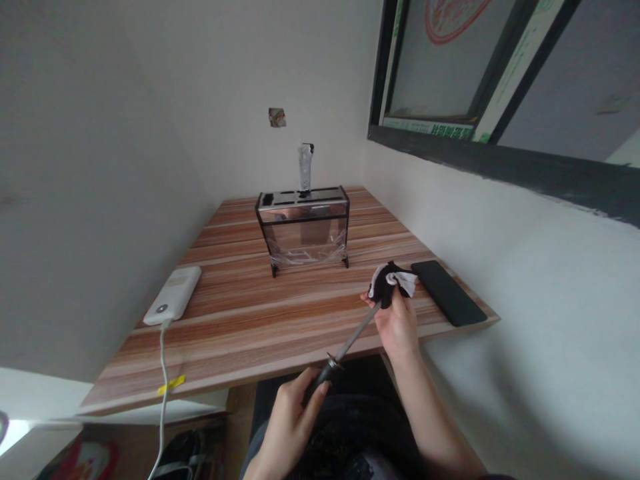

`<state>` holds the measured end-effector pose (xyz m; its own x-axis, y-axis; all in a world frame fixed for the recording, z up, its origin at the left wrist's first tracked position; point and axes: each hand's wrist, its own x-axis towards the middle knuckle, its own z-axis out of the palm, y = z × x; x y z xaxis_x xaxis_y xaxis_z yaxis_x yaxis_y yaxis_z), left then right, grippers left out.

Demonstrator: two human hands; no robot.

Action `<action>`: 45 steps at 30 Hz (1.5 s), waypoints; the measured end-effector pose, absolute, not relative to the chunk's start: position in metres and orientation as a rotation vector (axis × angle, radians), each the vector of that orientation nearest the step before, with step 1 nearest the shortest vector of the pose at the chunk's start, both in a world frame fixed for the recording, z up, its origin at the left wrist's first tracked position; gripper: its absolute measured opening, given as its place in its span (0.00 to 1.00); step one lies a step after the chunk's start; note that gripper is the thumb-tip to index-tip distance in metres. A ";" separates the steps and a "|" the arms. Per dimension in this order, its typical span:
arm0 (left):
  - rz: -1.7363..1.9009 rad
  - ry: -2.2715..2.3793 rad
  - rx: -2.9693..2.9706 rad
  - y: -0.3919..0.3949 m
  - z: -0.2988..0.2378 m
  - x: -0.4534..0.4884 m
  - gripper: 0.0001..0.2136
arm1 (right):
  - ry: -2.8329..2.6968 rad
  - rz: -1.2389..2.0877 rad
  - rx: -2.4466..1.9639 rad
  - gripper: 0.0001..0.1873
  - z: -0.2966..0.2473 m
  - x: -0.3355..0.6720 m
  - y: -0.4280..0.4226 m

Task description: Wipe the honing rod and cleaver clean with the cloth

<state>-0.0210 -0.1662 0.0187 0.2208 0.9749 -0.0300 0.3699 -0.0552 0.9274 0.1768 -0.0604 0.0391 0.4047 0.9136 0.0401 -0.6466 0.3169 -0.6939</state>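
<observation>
My left hand [293, 420] is closed around the black handle of a sharpening steel [356, 339], close to my body and below the table's front edge. The grey rod slants up and to the right from its round guard. In my right hand [399, 320] is a black and white cloth [390, 283], bunched over the far end of the rod, so the tip is hidden. A knife block [304, 233] with clear sides stands further back on the wood-grain table [225, 300]. One handle [305, 167] in clear wrapping sticks up from its top slot.
A black phone [449, 292] lies at the right edge beside the cloth. On the left is a white power bank [173, 293], its white cable [163, 373] hanging over the front edge past yellow tape [171, 385]. Walls border the table, with a dark-framed window [440, 73] at upper right.
</observation>
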 end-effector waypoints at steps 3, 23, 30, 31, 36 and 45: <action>0.826 1.301 1.605 -0.170 0.017 -0.025 0.13 | -0.440 1.052 -0.661 0.15 0.041 0.185 -0.056; 0.854 1.342 1.649 -0.158 0.030 -0.009 0.18 | -0.527 1.248 -0.702 0.18 0.029 0.133 -0.086; 0.955 1.396 1.676 -0.150 0.032 -0.009 0.15 | -0.821 1.508 -0.756 0.18 0.019 0.109 -0.111; 0.955 1.401 1.688 -0.150 0.031 -0.010 0.15 | -0.840 1.498 -0.763 0.18 0.019 0.109 -0.112; 0.945 1.432 1.751 -0.151 0.023 -0.012 0.14 | -0.836 1.475 -0.785 0.18 0.019 0.111 -0.109; 0.865 1.449 1.896 -0.154 0.015 -0.016 0.13 | -0.616 1.302 -0.851 0.18 0.011 0.125 -0.093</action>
